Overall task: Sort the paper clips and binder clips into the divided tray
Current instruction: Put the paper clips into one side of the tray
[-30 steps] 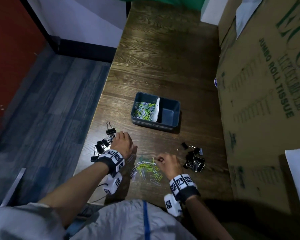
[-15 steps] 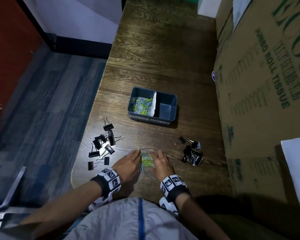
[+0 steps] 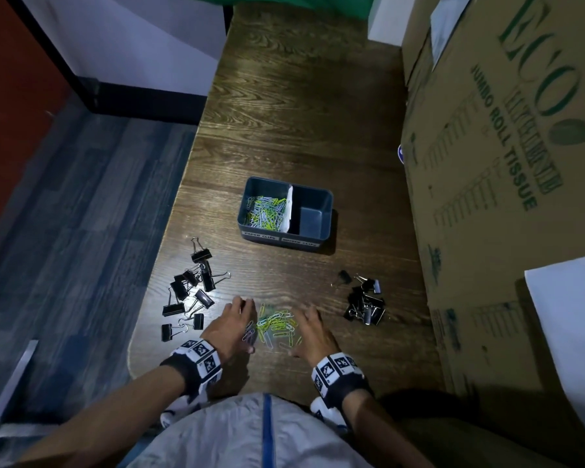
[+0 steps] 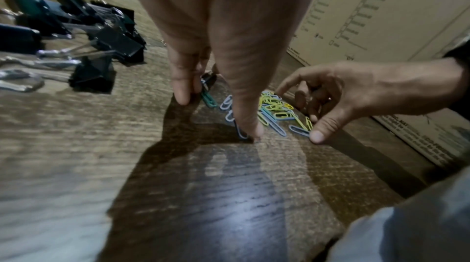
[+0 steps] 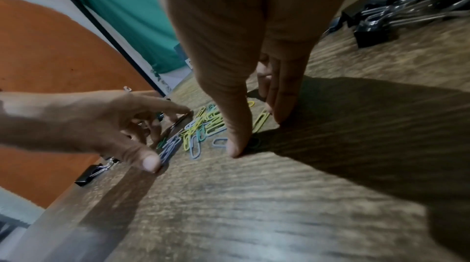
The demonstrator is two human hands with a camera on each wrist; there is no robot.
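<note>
A dark divided tray (image 3: pixel 318 231) stands mid-table; its left compartment holds coloured paper clips (image 3: pixel 265 211) and its right compartment looks bare. A loose pile of paper clips (image 3: pixel 276 324) (image 4: pixel 274 109) (image 5: pixel 203 127) lies near the front edge. My left hand (image 3: pixel 232 324) (image 4: pixel 216 65) stands on its fingertips at the pile's left side. My right hand (image 3: pixel 313 332) (image 5: pixel 254 85) flanks the right side, fingertips on the wood. Neither hand holds anything. Black binder clips lie in a left group (image 3: pixel 190 292) (image 4: pixel 101 35) and a right group (image 3: pixel 365 305) (image 5: pixel 381 17).
A tall cardboard box (image 3: pixel 504 197) walls off the table's right side, close to the right binder clips. The table's left edge (image 3: pixel 156 282) runs just beside the left binder clips, with floor below. Bare wood stretches behind the tray.
My left hand came away from the left binder clips to the left side of the paper clip pile. Both hands now bracket the pile, which is bunched tighter than before.
</note>
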